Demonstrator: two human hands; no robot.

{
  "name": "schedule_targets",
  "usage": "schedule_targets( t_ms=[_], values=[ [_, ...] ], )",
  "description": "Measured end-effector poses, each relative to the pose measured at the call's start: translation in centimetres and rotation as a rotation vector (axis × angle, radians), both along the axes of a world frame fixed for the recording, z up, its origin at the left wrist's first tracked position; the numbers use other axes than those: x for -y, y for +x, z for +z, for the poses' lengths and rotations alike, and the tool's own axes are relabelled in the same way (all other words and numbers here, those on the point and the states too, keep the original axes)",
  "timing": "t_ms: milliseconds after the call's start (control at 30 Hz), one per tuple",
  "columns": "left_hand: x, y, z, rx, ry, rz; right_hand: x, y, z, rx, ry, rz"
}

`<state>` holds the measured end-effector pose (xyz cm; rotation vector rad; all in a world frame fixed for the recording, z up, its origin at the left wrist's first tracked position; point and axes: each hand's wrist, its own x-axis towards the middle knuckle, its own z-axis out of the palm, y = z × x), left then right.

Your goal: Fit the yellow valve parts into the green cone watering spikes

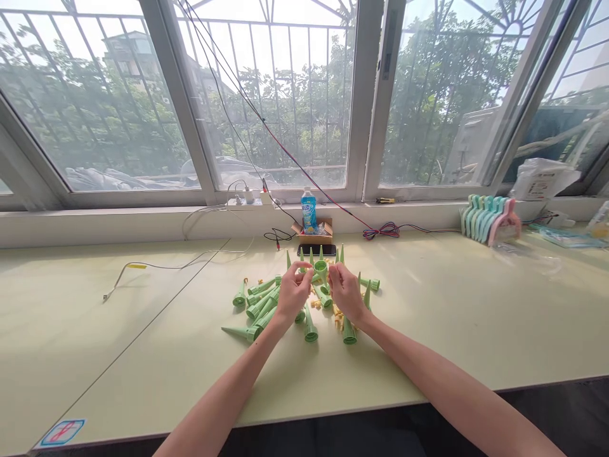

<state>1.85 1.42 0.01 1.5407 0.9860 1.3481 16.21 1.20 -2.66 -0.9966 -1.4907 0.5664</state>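
Note:
Over a heap of hollow green plastic spikes (261, 304), my left hand (294, 291) is closed in a pinch, thumb against forefinger. What the fingertips hold, if anything, is too small to make out. My right hand (347, 293) is curled closed just across from it, its fingertips hiding whatever they grip. Between the two hands shows the round open end of a green spike (321, 268). Small yellow plastic pieces (316, 305) lie scattered among the spikes under my hands. One spike (311, 330) points its open end toward me, and several others stand tip up behind my hands.
Behind the heap lies a black phone (316, 250), with a small cardboard box (328, 237) and a blue-labelled bottle (308, 212) beyond it. Coiled cable (383, 231) rests by the window wall. Pastel hangers (490, 219) stand far right; a white cable (157, 266) crosses the table's left.

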Motion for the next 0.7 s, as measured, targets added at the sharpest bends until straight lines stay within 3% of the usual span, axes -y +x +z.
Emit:
schedule_targets(
  t_ms=[233,500,700],
  values=[
    [-0.05,0.48,0.02,0.116,-0.092,-0.126,0.30,0.02,0.30,0.073,0.044,-0.008],
    [0.01,0.41,0.35,0.177,-0.356,-0.262,0.20,-0.09,0.07,0.104,0.049,0.067],
    [0.18,0.24,0.68,0.165,-0.304,-0.326,0.02,0.04,-0.11,0.077,0.036,0.096]
  ],
)
